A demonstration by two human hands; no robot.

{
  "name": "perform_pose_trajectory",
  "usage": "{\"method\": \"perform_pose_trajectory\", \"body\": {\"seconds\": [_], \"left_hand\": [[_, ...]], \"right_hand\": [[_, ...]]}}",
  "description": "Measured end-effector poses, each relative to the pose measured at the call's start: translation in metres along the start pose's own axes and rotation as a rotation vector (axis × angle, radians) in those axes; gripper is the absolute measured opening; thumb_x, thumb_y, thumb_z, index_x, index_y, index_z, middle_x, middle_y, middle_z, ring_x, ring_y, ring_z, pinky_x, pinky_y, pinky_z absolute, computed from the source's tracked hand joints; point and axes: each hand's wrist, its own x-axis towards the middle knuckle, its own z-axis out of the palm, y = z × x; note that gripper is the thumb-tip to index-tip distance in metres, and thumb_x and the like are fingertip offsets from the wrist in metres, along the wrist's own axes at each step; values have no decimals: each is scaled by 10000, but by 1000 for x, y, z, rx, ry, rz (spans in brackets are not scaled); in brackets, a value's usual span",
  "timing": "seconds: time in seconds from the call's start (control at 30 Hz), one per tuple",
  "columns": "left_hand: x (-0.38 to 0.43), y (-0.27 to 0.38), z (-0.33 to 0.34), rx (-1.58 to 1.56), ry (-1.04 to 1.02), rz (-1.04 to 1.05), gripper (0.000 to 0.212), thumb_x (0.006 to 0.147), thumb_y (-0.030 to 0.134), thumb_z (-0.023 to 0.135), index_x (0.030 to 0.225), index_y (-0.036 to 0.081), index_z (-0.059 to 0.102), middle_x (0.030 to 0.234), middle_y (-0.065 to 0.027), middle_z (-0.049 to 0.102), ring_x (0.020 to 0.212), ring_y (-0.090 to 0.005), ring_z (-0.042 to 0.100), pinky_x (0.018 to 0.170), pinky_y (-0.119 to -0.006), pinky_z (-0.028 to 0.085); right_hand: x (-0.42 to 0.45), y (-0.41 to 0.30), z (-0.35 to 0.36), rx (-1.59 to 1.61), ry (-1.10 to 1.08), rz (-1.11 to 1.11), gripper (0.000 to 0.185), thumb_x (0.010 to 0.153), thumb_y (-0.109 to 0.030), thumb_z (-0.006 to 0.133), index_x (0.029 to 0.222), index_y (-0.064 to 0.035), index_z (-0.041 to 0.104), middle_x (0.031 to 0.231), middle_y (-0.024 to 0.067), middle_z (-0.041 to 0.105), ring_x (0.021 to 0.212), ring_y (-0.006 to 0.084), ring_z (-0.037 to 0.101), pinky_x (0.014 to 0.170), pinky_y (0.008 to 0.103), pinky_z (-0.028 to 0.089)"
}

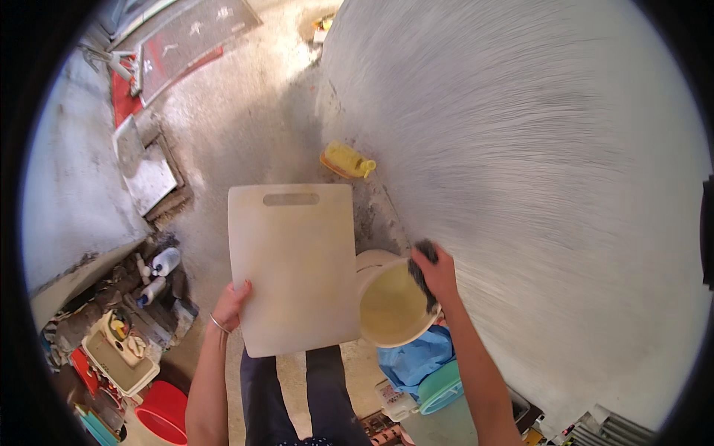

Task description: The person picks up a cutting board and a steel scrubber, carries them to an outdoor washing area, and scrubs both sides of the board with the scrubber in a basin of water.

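My left hand (233,305) grips the left edge of a whitish plastic cutting board (295,267), its slotted handle at the top. In my right hand (438,270) is a dark, crumpled scrubbing pad or cloth (419,273), held over the right rim of a pale basin (399,306). Yellowish liquid stands in that basin, just right of the board. The pad and the board are apart. Beyond the board, a yellow bottle (347,159) with a pump or cap lies or leans at the foot of the wall.
A grey-white wall (530,195) rises close on the right. Below the basin are a blue plastic bag (415,357) and a turquoise basin (440,387). At lower left are a red basin (163,411), a beige tray (120,357) and white bottles (166,261). Broken boards (148,178) lie farther up.
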Motion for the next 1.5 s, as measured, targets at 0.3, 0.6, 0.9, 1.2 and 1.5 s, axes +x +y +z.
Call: {"method": "perform_pose_trajectory", "body": {"seconds": [0.3,0.6,0.9,1.2,1.5], "left_hand": [[141,-34,-26,-12,-31,-8,373,873,288,627,1114,11,562,1012,-54,626,878,-134,606,775,-296,509],[198,-75,-30,-158,-81,-32,291,902,184,579,1129,3,560,1055,-63,620,949,-148,600,840,-313,494],[201,-89,-30,-352,-66,38,358,896,156,576,1219,22,498,1119,-74,602,1006,-191,595,880,-353,490],[212,-76,-11,-428,25,165,377,900,169,570,1242,38,483,1158,-79,587,1054,-200,576,934,-370,458],[230,-129,55,-636,-69,146,356,924,174,525,1258,63,470,1210,-54,555,1123,-196,531,982,-367,416]], "right_hand": [[213,23,95,-76,25,-197,380,799,-244,661,1029,51,594,910,196,655,840,277,636,756,344,466],[265,48,133,-72,-96,-248,342,781,-194,687,1045,10,612,887,149,668,791,229,634,737,312,472],[271,42,133,-125,-68,-212,343,745,-173,718,1004,30,624,857,135,674,759,186,625,725,305,474],[275,45,134,-61,-108,-158,374,734,-189,730,995,52,615,844,127,673,744,159,612,714,302,472],[264,34,139,53,-42,-83,287,746,-169,721,879,58,606,754,68,636,669,115,542,641,280,452]]}}
